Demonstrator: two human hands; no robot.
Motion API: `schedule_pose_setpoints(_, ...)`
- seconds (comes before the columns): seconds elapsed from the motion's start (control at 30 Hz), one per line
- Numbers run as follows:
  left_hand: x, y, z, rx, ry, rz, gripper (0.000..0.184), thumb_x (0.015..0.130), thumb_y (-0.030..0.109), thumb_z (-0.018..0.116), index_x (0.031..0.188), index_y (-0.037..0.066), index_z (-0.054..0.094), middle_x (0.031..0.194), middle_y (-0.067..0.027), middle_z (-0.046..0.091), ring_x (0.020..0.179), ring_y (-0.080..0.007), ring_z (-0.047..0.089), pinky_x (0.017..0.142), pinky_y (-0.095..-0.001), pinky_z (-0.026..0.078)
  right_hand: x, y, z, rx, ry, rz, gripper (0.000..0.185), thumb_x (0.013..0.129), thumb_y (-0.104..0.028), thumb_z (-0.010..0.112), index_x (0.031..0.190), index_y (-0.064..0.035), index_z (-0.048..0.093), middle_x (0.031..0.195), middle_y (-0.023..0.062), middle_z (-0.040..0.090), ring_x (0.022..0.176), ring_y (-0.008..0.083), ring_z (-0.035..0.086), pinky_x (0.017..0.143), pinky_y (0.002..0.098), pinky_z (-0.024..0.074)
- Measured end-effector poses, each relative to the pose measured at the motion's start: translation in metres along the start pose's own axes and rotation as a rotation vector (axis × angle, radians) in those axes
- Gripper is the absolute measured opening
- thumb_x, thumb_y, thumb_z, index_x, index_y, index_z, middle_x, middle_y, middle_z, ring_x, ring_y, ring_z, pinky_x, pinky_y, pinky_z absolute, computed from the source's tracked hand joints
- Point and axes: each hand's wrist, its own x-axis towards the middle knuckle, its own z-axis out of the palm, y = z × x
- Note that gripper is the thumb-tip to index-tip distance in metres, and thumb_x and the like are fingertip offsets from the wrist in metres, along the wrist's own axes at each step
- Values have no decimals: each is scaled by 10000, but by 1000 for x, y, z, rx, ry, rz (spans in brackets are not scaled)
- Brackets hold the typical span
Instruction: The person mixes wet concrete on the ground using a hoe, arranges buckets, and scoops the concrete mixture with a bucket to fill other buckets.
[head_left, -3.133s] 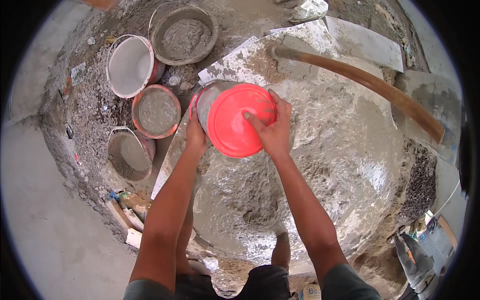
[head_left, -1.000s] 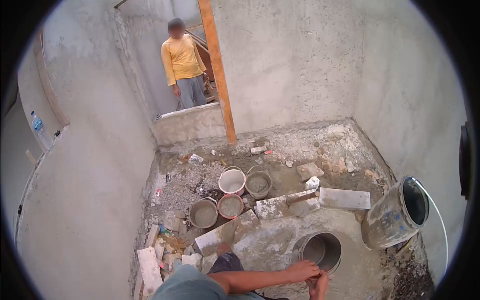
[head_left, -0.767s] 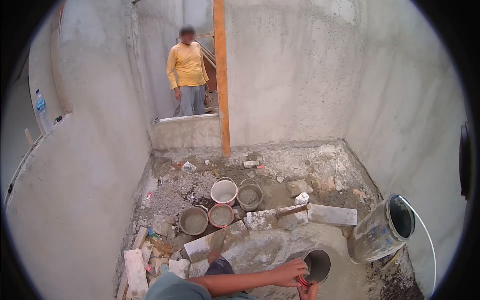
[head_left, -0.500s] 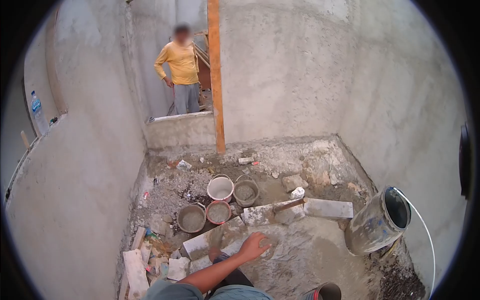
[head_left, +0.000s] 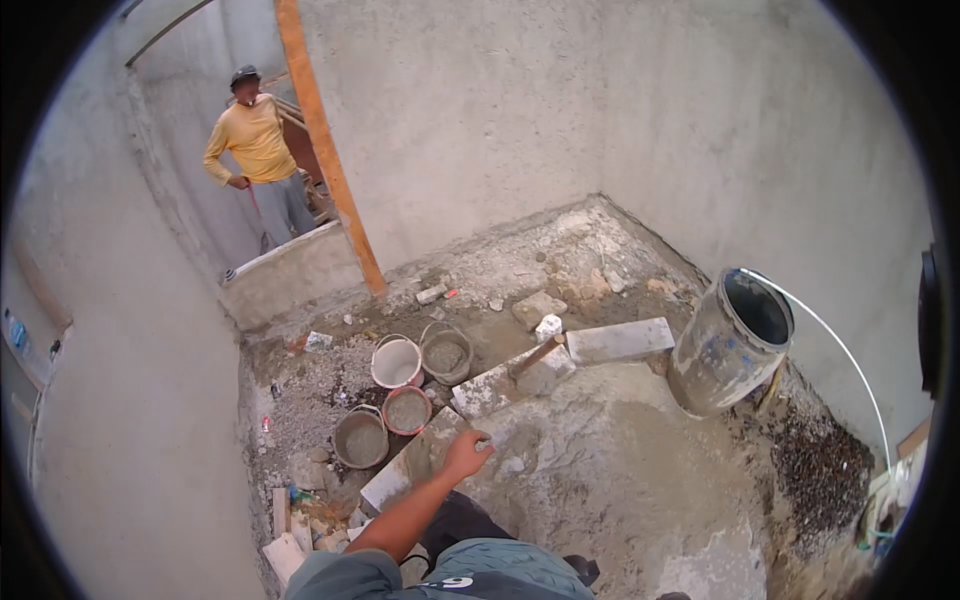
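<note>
Head camera: wet mortar [head_left: 600, 450] spreads beside the curled left hand [head_left: 467, 454] (contents unclear).

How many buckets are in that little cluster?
4: the white bucket at back left, grey bucket at back right, red-rimmed bucket in front of the white one, and brown bucket at front left.

"Where are you holding your left hand [head_left: 466, 455]?"
"You're holding it out near the mortar [head_left: 605, 450]; four buckets [head_left: 397, 362] are clustering close by."
"And beyond you?"
"A person [head_left: 258, 145] in yellow is standing behind a low wall [head_left: 292, 276]."
</note>
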Motion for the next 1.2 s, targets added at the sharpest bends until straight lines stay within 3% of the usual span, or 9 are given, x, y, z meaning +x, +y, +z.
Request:
schedule_pose_setpoints(0.23, 31, 12, 69, -167, -205, 153, 271, 763, 164, 748, 962, -10, 692, 922, -169, 696, 885, -263, 672, 788, -357, 519, -26, 50, -80, 432, 313, -16, 381, 868, -259, 470, 1207, -105, 551, 1188, 152, 588, 1016, 329, 614, 866, 481, 480)
schedule_pose_setpoints(0.37, 15, 56, 80, -131, -355, 163, 297, 762, 176, 748, 987, -7, 682, 937, -153, 688, 858, -250, 668, 772, -359, 520, -51, 82, -107, 592, 466, 21, 450, 855, -283, 447, 1250, -78, 515, 1247, 164, 564, 1064, 345, 607, 921, 514, 475)
schedule_pose_setpoints(0.4, 13, 58, 84, -121, -384, 166, 294, 767, 175, 745, 989, -7, 680, 939, -151, 688, 858, -248, 667, 771, -358, 519, -56, 89, -109, 696, 492, -17, 509, 817, -240, 470, 1311, -118, 489, 1307, 142, 525, 1122, 382, 568, 1002, 546, 401)
schedule_pose_setpoints(0.5, 19, 68, 101, -113, -438, 180, 283, 780, 171, 733, 992, -7, 677, 942, -145, 687, 854, -243, 665, 768, -351, 514, -77, 107, -117, 648, 461, -10, 546, 793, -227, 501, 1328, -123, 475, 1322, 153, 511, 1140, 408, 551, 1013, 545, 394)
schedule_pose_setpoints(0.6, 19, 78, 107, -126, -477, 221, 280, 797, 171, 723, 1001, -15, 674, 953, -140, 688, 840, -231, 660, 764, -336, 510, -67, 143, -141, 834, 609, 48, 525, 798, -215, 481, 1314, -120, 484, 1290, 160, 517, 1092, 395, 570, 988, 536, 417)
schedule_pose_setpoints(0.73, 21, 68, 116, -39, -566, 175, 268, 826, 135, 699, 1032, -33, 664, 937, -125, 695, 845, -185, 646, 755, -314, 507, -100, 161, -143, 762, 544, 17, 509, 806, -179, 435, 1312, -133, 479, 1257, 169, 541, 1065, 416, 576, 976, 551, 429)
schedule_pose_setpoints(0.9, 11, 47, 128, -71, -709, 140, 263, 848, 136, 690, 1030, -51, 654, 921, -119, 687, 840, -156, 640, 755, -288, 505, -137, 182, -145, 893, 736, 76, 532, 789, -145, 435, 1320, -143, 453, 1250, 170, 548, 1073, 436, 572, 965, 596, 420)
schedule_pose_setpoints(1.0, 19, 42, 130, -35, -689, 154, 253, 850, 135, 690, 1017, -51, 653, 921, -123, 685, 830, -157, 644, 767, -280, 505, -141, 180, -134, 832, 809, 97, 497, 804, -163, 419, 1295, -135, 489, 1222, 141, 578, 1033, 412, 607, 938, 573, 453)
schedule_pose_setpoints(1.2, 29, 19, 136, -16, -682, 163, 262, 843, 140, 695, 1013, -55, 653, 923, -126, 690, 834, -173, 654, 790, -290, 508, -146, 193, -137, 804, 730, 167, 468, 821, -183, 420, 1276, -123, 514, 1202, 152, 592, 995, 404, 622, 924, 562, 467)
